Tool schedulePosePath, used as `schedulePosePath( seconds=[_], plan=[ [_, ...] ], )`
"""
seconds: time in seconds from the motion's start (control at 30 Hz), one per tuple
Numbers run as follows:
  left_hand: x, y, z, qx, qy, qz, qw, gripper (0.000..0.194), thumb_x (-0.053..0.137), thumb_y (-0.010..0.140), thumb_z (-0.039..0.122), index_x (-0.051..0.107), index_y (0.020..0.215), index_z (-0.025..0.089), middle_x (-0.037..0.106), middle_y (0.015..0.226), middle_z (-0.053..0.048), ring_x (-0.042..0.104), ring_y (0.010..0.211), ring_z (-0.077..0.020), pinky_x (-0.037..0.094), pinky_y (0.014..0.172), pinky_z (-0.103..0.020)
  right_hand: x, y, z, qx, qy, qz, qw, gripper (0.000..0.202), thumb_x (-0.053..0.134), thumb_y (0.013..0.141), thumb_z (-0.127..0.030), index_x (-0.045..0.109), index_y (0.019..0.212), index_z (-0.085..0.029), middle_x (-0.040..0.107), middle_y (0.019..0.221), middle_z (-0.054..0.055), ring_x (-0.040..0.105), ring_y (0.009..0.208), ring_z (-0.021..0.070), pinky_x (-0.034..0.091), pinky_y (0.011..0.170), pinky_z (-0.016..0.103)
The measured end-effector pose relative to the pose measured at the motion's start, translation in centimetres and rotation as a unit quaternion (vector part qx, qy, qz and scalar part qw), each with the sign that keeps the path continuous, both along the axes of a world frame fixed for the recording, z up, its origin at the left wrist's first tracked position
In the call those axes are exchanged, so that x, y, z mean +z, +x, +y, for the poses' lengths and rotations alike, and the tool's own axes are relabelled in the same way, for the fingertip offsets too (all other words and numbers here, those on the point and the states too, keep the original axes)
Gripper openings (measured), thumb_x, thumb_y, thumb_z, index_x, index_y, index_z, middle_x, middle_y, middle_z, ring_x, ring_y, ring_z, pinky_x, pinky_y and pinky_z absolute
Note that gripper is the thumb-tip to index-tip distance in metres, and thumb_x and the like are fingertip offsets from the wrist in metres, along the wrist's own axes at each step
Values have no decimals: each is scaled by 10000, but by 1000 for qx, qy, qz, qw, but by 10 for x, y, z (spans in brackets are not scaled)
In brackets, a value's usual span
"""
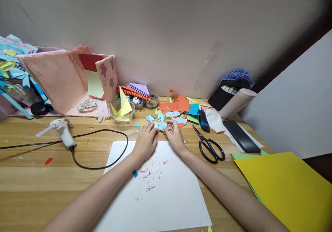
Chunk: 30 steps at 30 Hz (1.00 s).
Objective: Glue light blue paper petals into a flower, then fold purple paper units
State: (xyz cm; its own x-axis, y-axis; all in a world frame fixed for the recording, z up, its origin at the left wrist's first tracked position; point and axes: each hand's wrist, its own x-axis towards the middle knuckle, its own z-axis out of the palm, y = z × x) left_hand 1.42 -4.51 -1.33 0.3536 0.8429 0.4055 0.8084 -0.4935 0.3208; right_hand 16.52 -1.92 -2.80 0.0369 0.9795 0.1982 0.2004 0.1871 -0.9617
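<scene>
Several small folded light blue paper pieces (pixel 161 117) lie on the wooden table just beyond the white sheet. My left hand (pixel 145 140) rests palm down at the sheet's far edge, fingers stretched out toward these pieces, with its fingertips beside one of them. Opposite it, my right hand (pixel 175 136) has its thumb and fingers curled at the right edge of a light blue paper piece (pixel 163 125), and appears to pinch it. Under my wrists, the white sheet (pixel 176 190) carries red and blue marks. A small dark blue paper scrap (pixel 135 173) lies beside my left forearm.
Black-handled scissors (pixel 209 145) lie right of my right hand. A white glue gun (pixel 63 131) with a looping black cable stands left. Orange paper scraps (pixel 176 104), a blue cutter (pixel 204 120) and a plastic cup (pixel 126 116) line the back; yellow paper (pixel 287 187) lies right.
</scene>
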Motion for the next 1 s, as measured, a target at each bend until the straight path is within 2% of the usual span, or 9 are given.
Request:
schedulePosePath(
  seconds=[0.13,0.23,0.37,0.63,0.73,0.87,1.0],
  plan=[
    [-3,0,0,-15,-6,19,1000,290,386,841,150,531,1090,172,500,1227,-116,422,1165,-238,252,1033,-473,1,0,0,6,4,27,1000,315,531,772,-294,431,1058,-206,518,893,30,579,701,125,514,676,278],
    [-4,1,0,-12,9,35,999,317,388,843,155,521,1131,165,505,1191,-130,460,1099,-246,320,985,-447,3,-1,-2,8,5,34,999,305,530,778,-302,443,1055,-209,518,880,26,586,706,125,519,695,283],
    [-1,2,0,-10,13,42,999,269,381,862,195,549,1069,162,518,1138,-130,484,1019,-242,388,902,-409,4,0,-2,4,0,41,999,300,533,781,-313,442,1046,-207,524,873,21,602,711,129,524,710,290],
    [3,4,-2,-6,13,47,999,235,356,882,241,559,962,155,550,1027,-121,518,937,-231,409,833,-383,5,-1,-3,4,-10,76,997,329,548,771,-329,449,1061,-209,501,1070,67,618,708,117,535,716,280],
    [2,5,-3,-2,11,31,999,224,357,878,232,542,964,138,557,1021,-135,524,924,-235,412,814,-373,4,-1,-1,6,-8,106,994,306,547,772,-329,439,1034,-214,531,1057,60,627,773,137,528,772,304],
    [3,6,-4,4,10,49,999,211,336,884,223,534,877,152,563,868,-95,532,803,-209,413,731,-333,4,-1,7,38,-19,150,988,280,554,766,-347,422,981,-225,558,980,28,629,844,155,503,845,344],
    [3,5,-4,26,18,70,997,204,386,867,234,510,1009,157,556,875,-80,524,799,-209,401,700,-321,7,0,12,119,-32,92,988,227,526,783,-355,440,954,-233,567,865,-4,619,796,143,504,811,326]
  ],
)
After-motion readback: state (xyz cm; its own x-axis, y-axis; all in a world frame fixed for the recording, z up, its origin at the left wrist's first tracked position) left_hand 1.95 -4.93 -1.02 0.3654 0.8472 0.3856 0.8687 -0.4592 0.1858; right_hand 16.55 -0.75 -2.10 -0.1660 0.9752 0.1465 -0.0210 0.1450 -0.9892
